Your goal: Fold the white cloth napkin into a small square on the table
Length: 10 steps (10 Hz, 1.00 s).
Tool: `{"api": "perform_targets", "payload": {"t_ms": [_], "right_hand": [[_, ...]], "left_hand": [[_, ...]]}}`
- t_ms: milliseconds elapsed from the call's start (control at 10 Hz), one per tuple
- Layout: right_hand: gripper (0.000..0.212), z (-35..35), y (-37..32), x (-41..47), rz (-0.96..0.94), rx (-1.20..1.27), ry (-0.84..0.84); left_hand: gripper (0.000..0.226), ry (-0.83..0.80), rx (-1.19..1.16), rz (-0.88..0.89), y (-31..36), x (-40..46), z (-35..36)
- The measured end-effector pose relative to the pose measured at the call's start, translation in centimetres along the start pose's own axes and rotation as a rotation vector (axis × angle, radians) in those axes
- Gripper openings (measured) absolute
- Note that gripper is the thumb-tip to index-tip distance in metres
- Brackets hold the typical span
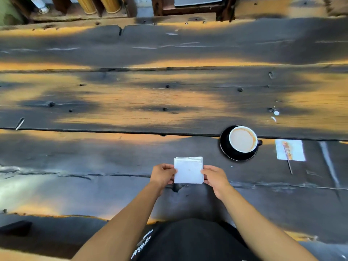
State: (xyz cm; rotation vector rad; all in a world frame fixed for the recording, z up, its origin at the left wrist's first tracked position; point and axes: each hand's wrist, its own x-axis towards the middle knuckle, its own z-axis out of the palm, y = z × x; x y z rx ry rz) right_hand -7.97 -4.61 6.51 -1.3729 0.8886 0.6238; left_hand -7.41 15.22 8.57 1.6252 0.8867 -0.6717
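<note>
White napkin (188, 171) lies on the dark wooden surface (113, 102), near edge, dead centre in front of the person. Already a small, near-square stack; several layer edges show along its far side. No real long axis, sides roughly square to the surface edge.

Key relation: napkin sits directly between the two hands. Left hand (163, 175) touches its left edge, right hand (213, 177) touches its right edge. Both equally near, neither has the advantage. Left hand: fingers curled in, thumb and fingertips pinching the left edge. Right hand: same on the right edge, fingers curled, thumb side on top. Whether the napkin rests flat on the surface or is raised slightly at the near side, cannot tell.

Judgement: folding looks nearly done; what remains is likely squaring the edges or pressing flat, working inward from both sides.

Counts: one napkin being folded, two hands. One cup (243, 139) of milky coffee on one black saucer (225, 147), off to the right and farther away, apart from the napkin. One other white paper (290, 150) with an orange stain and one thin stick (289, 165) across it, farther right, well apart.
</note>
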Motion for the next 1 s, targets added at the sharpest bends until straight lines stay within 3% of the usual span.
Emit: {"api": "perform_targets", "payload": {"t_ms": [300,500,800,900,1000], "right_hand": [[0.021,1.1,-5.5,4.1,-0.153,-0.313,0.18],[0.018,1.9,-8.0,6.1,-0.195,-0.473,0.276],[0.026,2.7,-8.1,6.3,-0.192,-0.465,0.337],[0.013,2.5,-8.0,5.3,-0.185,-0.53,0.37],[0.019,1.7,-7.1,4.0,-0.19,-0.567,0.381]], "left_hand": [[0.013,-0.008,0.136,0.06,6.8,5.0,3.1],[0.033,-0.045,0.245,0.131,9.1,8.3,3.9],[0.026,-0.046,0.294,0.152,9.4,9.0,3.6],[0.012,-0.048,0.301,0.142,8.5,8.2,2.9],[0.011,-0.048,0.322,0.157,7.2,7.0,2.3]]}}
